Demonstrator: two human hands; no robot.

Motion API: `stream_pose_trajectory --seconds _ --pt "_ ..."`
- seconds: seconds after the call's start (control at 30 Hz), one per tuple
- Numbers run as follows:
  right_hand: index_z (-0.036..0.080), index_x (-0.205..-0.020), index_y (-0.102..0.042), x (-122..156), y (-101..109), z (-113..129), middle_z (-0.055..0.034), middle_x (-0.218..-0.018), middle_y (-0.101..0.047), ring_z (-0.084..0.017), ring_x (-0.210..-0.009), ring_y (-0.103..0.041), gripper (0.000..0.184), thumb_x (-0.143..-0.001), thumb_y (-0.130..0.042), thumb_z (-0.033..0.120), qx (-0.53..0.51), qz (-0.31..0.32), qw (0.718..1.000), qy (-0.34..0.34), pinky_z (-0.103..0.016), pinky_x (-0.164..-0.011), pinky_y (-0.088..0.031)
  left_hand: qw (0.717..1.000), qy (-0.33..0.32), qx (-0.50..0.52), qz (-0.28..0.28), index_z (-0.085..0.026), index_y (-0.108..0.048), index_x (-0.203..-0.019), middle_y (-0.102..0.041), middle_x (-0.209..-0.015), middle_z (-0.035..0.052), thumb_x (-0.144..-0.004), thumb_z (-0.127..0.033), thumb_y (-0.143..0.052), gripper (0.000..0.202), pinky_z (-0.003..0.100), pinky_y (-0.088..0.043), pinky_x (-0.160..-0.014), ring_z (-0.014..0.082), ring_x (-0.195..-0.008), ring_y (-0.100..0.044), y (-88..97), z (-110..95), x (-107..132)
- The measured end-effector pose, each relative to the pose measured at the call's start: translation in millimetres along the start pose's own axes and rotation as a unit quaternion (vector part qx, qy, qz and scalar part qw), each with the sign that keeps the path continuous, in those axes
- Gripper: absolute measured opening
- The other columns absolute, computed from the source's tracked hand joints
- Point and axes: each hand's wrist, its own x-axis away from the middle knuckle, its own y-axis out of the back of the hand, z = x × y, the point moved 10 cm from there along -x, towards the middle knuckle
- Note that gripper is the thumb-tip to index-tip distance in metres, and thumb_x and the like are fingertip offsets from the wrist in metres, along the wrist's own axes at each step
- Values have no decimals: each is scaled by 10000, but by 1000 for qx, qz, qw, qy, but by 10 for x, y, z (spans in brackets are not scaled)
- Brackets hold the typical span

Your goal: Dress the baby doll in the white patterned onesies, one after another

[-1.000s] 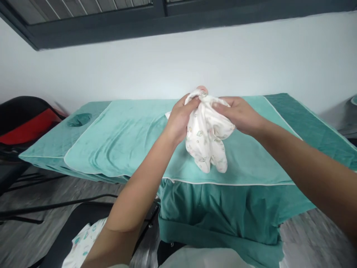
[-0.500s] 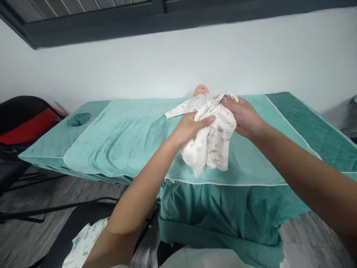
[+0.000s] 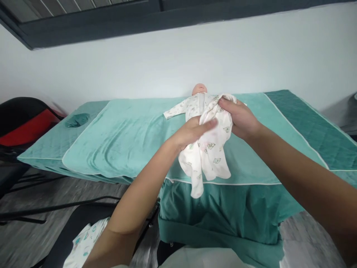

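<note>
A white baby garment (image 3: 213, 149) with small green and pink prints hangs bunched between my two hands, above the front part of the bed. My left hand (image 3: 192, 132) grips its left side, thumb laid over the cloth. At its gathered upper edge, my right hand (image 3: 241, 117) pinches the fabric. Behind it lies a baby doll (image 3: 199, 89) on its back, head toward the wall. The doll wears a white printed long-sleeved top (image 3: 192, 106), one sleeve stretched out to the left. The garment and my hands hide the doll's lower body.
The bed has a teal cover (image 3: 125, 130) and a face hole (image 3: 77, 120) at its left end. A white wall (image 3: 139, 70) stands behind it. At lower left, a black chair (image 3: 61, 234) bears another printed white cloth (image 3: 85, 242). A red and black chair (image 3: 25, 126) stands far left.
The garment has dropped open further, and one narrow part now hangs lower, past the bed's front edge. Both hands keep their grip and have barely moved.
</note>
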Motion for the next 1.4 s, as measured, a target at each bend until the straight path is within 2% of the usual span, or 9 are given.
stream_pose_trajectory --seconds 0.1,0.33,0.53,0.73,0.83,0.97,1.13,1.27,1.4 --pt "232 -1036 -704 37 1 -19 -57 -926 -720 -253 -934 -703 436 -881 -677 638 -11 10 1000 -5 -384 -815 -595 989 30 -107 100 -171 -761 -1010 -780 -965 109 -623 -310 -934 446 417 -580 -883 300 -930 -740 -106 61 12" --pt "172 -995 -767 284 -308 -290 -77 -966 -756 -248 -899 -712 409 -749 -862 484 100 226 962 -114 -349 -777 -582 997 -45 -18 58 -150 -743 -1038 -778 -997 115 -675 -379 -899 456 412 -593 -876 318 -982 -742 56 5 -112" --pt "171 -1202 -722 208 -122 -242 -107 -1072 -754 -279 -1015 -721 538 -804 -810 522 -59 131 987 -77 -383 -864 -599 997 -49 -4 60 -144 -690 -1172 -761 -1140 126 -687 -360 -892 568 454 -539 -1030 315 -1107 -717 120 23 -145" --pt "160 -1180 -728 262 -190 -354 -99 -995 -763 -303 -1014 -727 553 -764 -846 504 -62 160 978 -117 -399 -856 -606 993 -111 31 36 -149 -685 -1162 -755 -1159 117 -722 -376 -859 525 434 -524 -1062 315 -1183 -688 192 -68 -199" --pt "149 -1144 -734 278 -240 -389 -101 -980 -763 -303 -1006 -727 540 -745 -862 489 -47 169 975 -137 -401 -851 -605 996 -81 33 34 -144 -684 -1183 -764 -1115 117 -744 -464 -832 563 443 -546 -1038 325 -1180 -689 202 40 -195" --pt "171 -1180 -701 203 -214 -218 -88 -986 -758 -291 -1001 -725 564 -787 -806 561 -105 81 988 -84 -411 -867 -602 997 0 -48 68 -149 -721 -1123 -774 -920 101 -748 -564 -809 567 457 -617 -884 334 -1008 -743 172 234 -121" --pt "178 -1173 -687 167 -151 -174 -71 -907 -745 -267 -946 -728 584 -849 -698 664 -91 4 995 -51 -384 -841 -593 991 39 -59 111 -149 -706 -1150 -775 -955 100 -671 -407 -901 578 487 -620 -886 332 -955 -754 73 243 -73" --pt "160 -1109 -721 160 -221 -412 -85 -965 -750 -253 -915 -722 575 -746 -832 593 -46 93 991 -81 -352 -797 -597 995 -49 64 66 -135 -685 -1213 -765 -1121 118 -747 -451 -831 582 470 -562 -1044 330 -1151 -707 147 70 -198" --pt "177 -1140 -729 246 -363 -545 -72 -981 -752 -257 -918 -719 603 -656 -914 487 -7 195 974 -119 -360 -789 -603 996 -8 65 63 -149 -702 -1209 -758 -1171 115 -808 -461 -778 514 448 -541 -1077 320 -1216 -679 173 264 -214"
